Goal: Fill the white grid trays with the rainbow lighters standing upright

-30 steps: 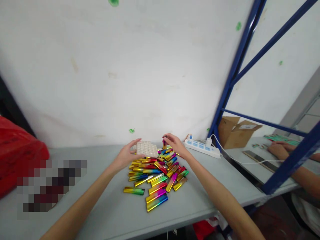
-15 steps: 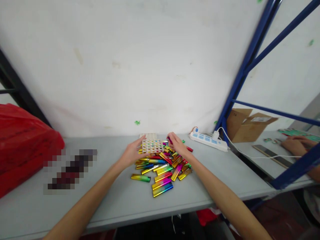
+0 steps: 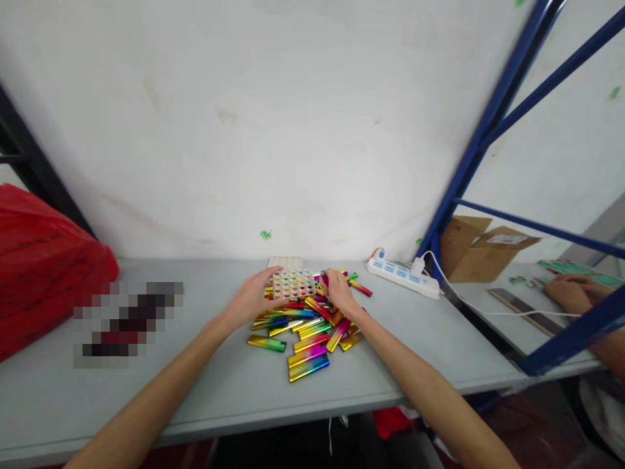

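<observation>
My left hand (image 3: 252, 297) grips the left edge of a pale tray with rows of holes (image 3: 293, 284), thumb on the near side and fingers on the far side. Coloured spots show through the holes. At the tray's right edge, my right hand (image 3: 340, 294) is closed on a magenta-red lighter (image 3: 325, 279), partly covered by the fingers. Under and in front of both hands spreads a loose pile of shiny gradient-coloured lighters (image 3: 308, 368). Behind the held tray lies a second pale holed tray (image 3: 286, 261), partly hidden.
A white power strip (image 3: 403, 276) with plugged-in cables lies at the back right, beside a blue metal frame (image 3: 463, 176). Beyond it are an open cardboard box (image 3: 481, 251) and another person's hands (image 3: 571, 292). A red plastic bag (image 3: 49, 273) and a blurred-out item (image 3: 131, 322) lie left.
The view has shifted slightly. My right hand, with the lighter, has come closer to the tray's right edge. My left hand keeps its hold on the tray.
</observation>
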Demonstrator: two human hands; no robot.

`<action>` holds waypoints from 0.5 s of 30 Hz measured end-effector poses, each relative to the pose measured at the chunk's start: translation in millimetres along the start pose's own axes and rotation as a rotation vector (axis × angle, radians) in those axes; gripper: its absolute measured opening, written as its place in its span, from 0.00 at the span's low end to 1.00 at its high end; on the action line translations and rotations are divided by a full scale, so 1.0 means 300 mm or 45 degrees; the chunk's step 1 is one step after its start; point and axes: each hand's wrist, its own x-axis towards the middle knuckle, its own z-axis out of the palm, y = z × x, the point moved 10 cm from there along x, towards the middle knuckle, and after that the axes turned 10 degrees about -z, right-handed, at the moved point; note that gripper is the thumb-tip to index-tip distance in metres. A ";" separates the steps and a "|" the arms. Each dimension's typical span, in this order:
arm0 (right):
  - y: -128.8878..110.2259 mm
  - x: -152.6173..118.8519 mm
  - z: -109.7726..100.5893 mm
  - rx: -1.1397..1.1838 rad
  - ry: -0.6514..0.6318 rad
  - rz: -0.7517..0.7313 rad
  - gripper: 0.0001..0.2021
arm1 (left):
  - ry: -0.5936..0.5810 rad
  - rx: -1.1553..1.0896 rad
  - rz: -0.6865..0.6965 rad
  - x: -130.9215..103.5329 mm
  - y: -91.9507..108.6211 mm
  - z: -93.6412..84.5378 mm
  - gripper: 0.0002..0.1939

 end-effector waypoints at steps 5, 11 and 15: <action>0.033 -0.021 -0.004 0.392 0.136 0.275 0.32 | -0.003 0.012 -0.035 -0.007 0.019 0.009 0.42; -0.062 -0.015 -0.049 0.399 0.122 0.058 0.30 | 0.014 -0.047 -0.068 -0.006 0.004 0.022 0.42; -0.151 -0.008 -0.050 0.233 0.072 -0.204 0.21 | 0.003 -0.318 -0.081 -0.007 0.019 0.025 0.41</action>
